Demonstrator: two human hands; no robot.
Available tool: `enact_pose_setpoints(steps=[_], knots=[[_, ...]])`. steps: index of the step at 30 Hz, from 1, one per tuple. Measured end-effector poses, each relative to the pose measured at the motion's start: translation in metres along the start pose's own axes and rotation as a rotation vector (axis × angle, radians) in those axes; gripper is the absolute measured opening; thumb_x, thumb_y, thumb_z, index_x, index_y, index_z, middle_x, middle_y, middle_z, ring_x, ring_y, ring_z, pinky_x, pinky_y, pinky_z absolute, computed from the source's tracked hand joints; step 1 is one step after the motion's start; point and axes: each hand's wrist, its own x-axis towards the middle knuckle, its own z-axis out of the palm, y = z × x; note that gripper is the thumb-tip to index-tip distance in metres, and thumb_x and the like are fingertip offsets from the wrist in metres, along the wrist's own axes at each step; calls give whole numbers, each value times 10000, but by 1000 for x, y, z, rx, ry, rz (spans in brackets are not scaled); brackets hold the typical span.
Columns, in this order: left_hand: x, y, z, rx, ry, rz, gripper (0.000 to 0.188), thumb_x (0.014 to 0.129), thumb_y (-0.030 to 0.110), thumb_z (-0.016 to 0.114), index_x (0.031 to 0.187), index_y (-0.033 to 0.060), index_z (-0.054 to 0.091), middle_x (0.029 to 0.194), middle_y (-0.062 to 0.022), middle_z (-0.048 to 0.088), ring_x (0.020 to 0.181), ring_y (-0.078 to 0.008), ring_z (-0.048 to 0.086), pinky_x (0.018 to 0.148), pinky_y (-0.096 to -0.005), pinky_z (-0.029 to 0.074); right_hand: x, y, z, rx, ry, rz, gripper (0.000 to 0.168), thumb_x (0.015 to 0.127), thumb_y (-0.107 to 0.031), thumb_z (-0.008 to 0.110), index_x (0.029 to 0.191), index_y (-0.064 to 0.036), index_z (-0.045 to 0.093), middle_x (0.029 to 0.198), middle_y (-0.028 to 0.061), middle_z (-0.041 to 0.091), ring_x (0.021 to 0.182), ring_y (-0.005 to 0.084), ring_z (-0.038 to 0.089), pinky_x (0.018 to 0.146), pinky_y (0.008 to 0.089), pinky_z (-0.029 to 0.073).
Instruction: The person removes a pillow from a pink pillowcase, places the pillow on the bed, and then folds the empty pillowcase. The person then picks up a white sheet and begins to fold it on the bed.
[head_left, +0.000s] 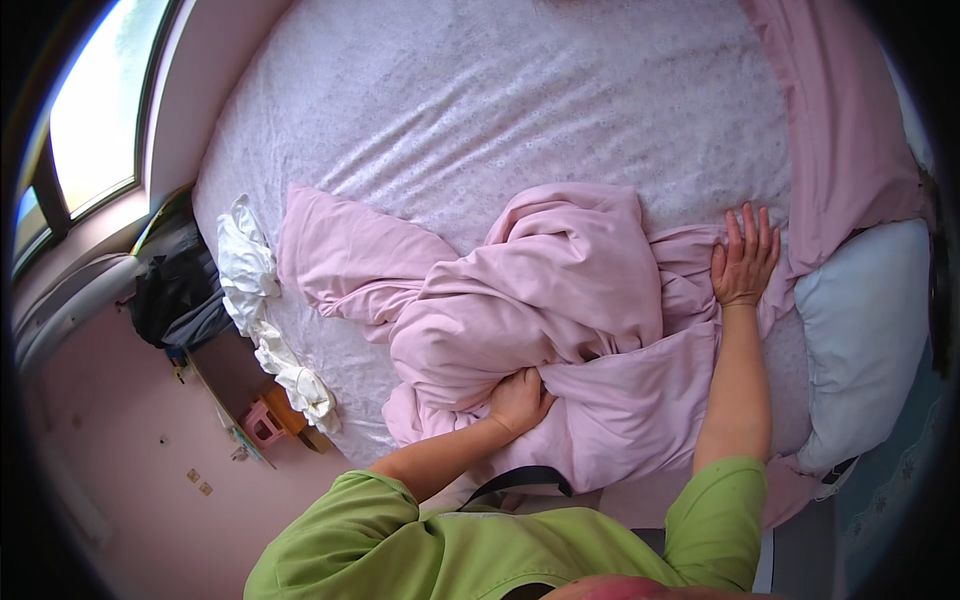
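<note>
A pink quilt or quilt cover (540, 300) lies in a loose, twisted heap on a bed with a pale patterned sheet (480, 105). My left hand (521, 401) is closed in a fist at the near side of the heap, where the cloth folds tightly around it; its fingertips are hidden. To the right, my right hand (745, 259) lies flat, palm down and fingers extended, across a thin stretch of the pink cloth. Beside my right forearm rests a pale blue-white pillow (862, 345).
More pink cloth (840, 135) drapes over the bed's right end. Crumpled white cloth (251, 262) lines the left edge. Beyond it are a dark bundle (176, 289), a pink plastic stool (262, 424) and a window (101, 105). A black strap (525, 476) curves before my torso.
</note>
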Motion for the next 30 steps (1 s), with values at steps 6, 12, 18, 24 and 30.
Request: enact_pose_setpoints(steps=[6, 12, 18, 24, 30], knots=[[-5, -11, 16, -77, 116, 93, 354, 756, 323, 661, 887, 22, 530, 875, -170, 558, 727, -351, 591, 633, -447, 494, -4, -2, 6, -35, 11, 2, 437, 930, -338, 408, 1345, -203, 436, 1438, 42, 389, 1363, 296, 309, 1106, 503, 200], [-5, -12, 16, -146, 193, 143, 314, 728, 284, 662, 871, 32, 538, 842, -149, 546, 705, -327, 578, 611, -433, 483, -4, -3, 8, -74, 25, -43, 438, 932, -318, 385, 1341, -173, 442, 1439, 62, 392, 1362, 302, 310, 1107, 499, 205], [-4, -14, 19, -178, 388, 243, 282, 718, 288, 648, 803, 49, 525, 812, -114, 524, 687, -284, 576, 577, -393, 484, -5, -4, 12, -125, 48, -79, 441, 927, -280, 381, 1348, -158, 431, 1450, 71, 380, 1367, 300, 305, 1105, 487, 209], [-8, -16, 26, -307, 507, 296, 260, 728, 249, 634, 819, 38, 514, 860, -130, 525, 732, -292, 576, 618, -389, 484, -15, 11, 24, -308, 81, -135, 474, 936, -314, 390, 1399, -211, 387, 1490, 25, 330, 1388, 239, 276, 1102, 451, 231], [-10, -16, 30, -479, 618, 345, 240, 711, 169, 624, 875, 39, 505, 880, -142, 548, 769, -322, 593, 653, -419, 493, -34, 38, 58, -765, 347, -108, 453, 966, -415, 349, 1416, -364, 335, 1491, -91, 318, 1289, 162, 386, 1072, 393, 290]])
